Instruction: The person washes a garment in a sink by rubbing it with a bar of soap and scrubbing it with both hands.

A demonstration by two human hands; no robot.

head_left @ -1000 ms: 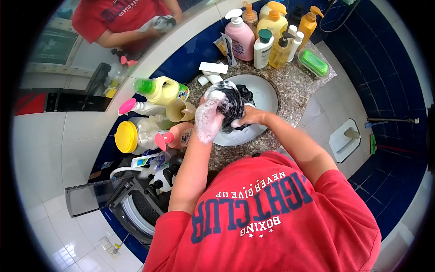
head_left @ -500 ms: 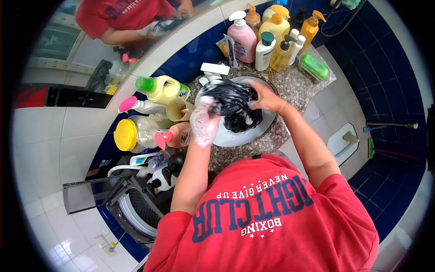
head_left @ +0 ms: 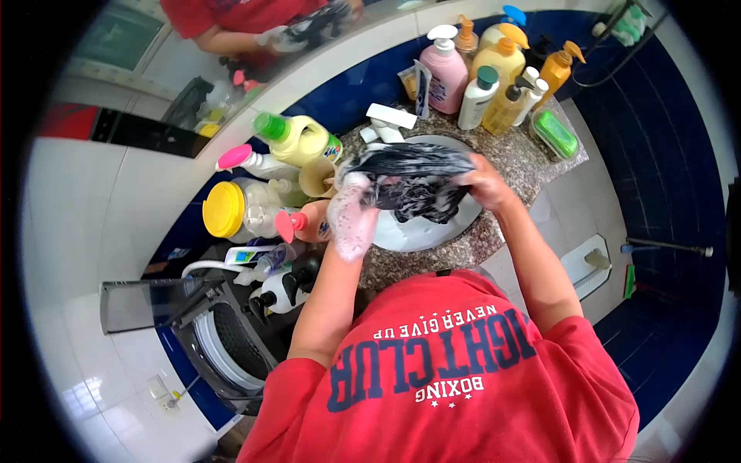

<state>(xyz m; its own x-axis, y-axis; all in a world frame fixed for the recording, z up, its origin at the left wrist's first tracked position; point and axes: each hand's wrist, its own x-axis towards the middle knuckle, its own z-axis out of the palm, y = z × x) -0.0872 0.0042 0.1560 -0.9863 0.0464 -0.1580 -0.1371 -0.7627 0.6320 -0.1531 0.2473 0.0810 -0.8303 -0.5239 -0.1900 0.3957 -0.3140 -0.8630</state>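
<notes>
A soapy black cloth (head_left: 417,174) is stretched between my two hands over the white sink (head_left: 421,238). Thick foam covers my left hand (head_left: 353,212), which is closed on the cloth's left end. My right hand (head_left: 486,183) grips the right end with its fingers wrapped round the fabric. Part of the cloth bunches and hangs down toward the basin, streaked with suds. The white faucet (head_left: 391,117) stands just behind the cloth.
Several pump bottles, among them a pink bottle (head_left: 445,76), crowd the back of the granite counter (head_left: 509,143). A green soap box (head_left: 554,133) sits at the right corner. Left are a detergent jug (head_left: 305,140), a yellow-lidded jar (head_left: 224,210) and an open washing machine (head_left: 224,347).
My right hand has moved right and slightly down, drawing the cloth out wider and tauter. My left hand keeps hold of its end. The whole view has shifted a little.
</notes>
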